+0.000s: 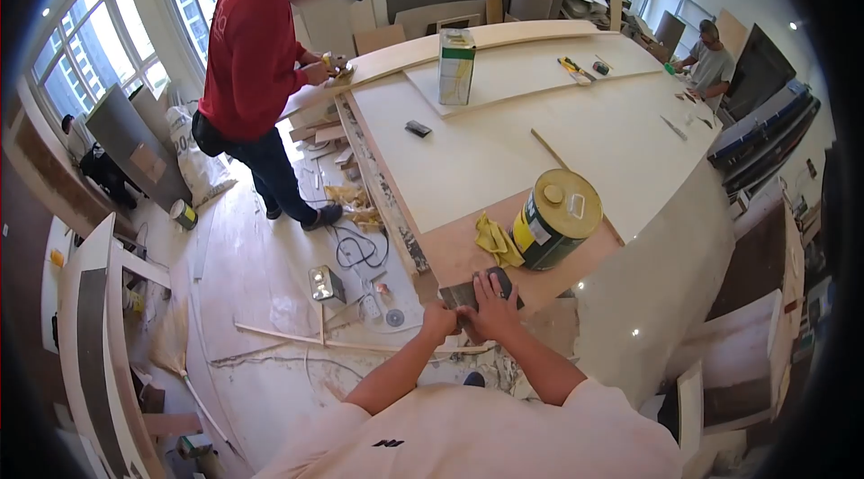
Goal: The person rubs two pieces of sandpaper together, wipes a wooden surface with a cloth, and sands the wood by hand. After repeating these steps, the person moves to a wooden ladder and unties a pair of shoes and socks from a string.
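Observation:
A dark grey-brown flat piece lies at the near corner of the large work table, just in front of my body. My left hand is closed at its left end, with the fingertips partly hidden. Over its right part lies my right hand, fingers curled onto the dark surface. Too little of the piece shows to tell its exact kind. Just beyond my hands, a crumpled yellow cloth touches a large metal can with a yellow-gold lid, standing on a brown board.
White panels cover the table. A rectangular tin, a small black object and a thin wooden strip rest there. A person in red works at the left; another person is far right. Cables and offcuts litter the floor.

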`<state>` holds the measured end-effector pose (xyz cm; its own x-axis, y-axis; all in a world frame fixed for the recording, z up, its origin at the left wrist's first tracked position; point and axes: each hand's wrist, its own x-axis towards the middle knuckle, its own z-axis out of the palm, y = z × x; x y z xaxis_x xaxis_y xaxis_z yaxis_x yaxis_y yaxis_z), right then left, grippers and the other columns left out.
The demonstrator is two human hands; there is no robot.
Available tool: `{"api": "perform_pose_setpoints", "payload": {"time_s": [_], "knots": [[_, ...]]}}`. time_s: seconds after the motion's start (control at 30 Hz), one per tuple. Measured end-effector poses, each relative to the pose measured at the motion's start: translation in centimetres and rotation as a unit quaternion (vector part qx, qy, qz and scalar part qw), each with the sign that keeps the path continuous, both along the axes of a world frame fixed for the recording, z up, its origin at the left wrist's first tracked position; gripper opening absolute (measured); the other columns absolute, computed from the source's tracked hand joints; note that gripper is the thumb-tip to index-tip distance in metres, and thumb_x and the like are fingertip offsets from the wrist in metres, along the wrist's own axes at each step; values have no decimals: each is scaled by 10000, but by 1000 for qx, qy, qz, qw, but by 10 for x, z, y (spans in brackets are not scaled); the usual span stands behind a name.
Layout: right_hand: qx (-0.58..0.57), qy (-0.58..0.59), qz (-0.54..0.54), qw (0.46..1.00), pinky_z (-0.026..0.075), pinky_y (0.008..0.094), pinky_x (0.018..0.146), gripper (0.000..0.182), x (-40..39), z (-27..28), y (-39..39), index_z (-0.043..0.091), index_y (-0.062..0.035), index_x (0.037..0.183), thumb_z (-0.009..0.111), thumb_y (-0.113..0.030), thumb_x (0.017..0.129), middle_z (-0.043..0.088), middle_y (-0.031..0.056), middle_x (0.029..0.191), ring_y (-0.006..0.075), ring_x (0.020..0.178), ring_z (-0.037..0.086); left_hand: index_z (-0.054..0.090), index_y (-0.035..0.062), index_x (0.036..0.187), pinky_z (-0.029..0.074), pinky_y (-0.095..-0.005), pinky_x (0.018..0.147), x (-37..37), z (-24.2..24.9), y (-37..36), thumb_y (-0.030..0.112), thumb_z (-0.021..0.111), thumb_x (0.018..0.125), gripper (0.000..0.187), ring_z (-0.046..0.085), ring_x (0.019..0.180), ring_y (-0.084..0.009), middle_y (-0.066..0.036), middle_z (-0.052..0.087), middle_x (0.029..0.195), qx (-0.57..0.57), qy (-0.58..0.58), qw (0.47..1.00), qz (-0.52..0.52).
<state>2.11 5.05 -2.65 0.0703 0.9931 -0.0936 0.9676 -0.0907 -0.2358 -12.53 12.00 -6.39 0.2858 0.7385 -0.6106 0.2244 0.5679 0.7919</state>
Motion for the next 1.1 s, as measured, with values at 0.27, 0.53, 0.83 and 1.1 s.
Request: {"api": "perform_pose_setpoints", "payload": {"time_s": [0.27,0.53,0.83,1.1], "knots": [[48,-25,47,997,99,755,1039,833,5,-10,20,356,-17,1463,467,-620,898,261,149,1574,363,1451,238,598,-72,994,586,-374,493,-1,12,0,64,692,857,214,646,589,-252,-152,653,809,-22,-15,1000,10],[57,-43,63,995,161,774,999,774,3,-16,-8,389,-19,1441,449,-588,920,294,148,1559,383,1421,289,597,-55,998,607,-414,523,-1,-8,-4,44,671,854,190,664,666,-269,-157,639,844,-11,-47,999,19],[18,-15,8,1000,142,775,1014,787,1,-4,11,348,-60,1473,411,-619,924,263,102,1580,355,1446,249,668,45,1114,562,-427,601,-2,-23,5,205,721,797,359,702,794,-286,-169,714,925,42,55,996,-51],[73,-44,21,996,193,770,993,753,6,-11,-20,448,-39,1411,470,-597,906,341,133,1538,359,1434,273,611,-44,1028,584,-358,521,2,-17,6,78,653,894,185,664,648,-229,-155,668,862,3,-8,1000,-5]]}}
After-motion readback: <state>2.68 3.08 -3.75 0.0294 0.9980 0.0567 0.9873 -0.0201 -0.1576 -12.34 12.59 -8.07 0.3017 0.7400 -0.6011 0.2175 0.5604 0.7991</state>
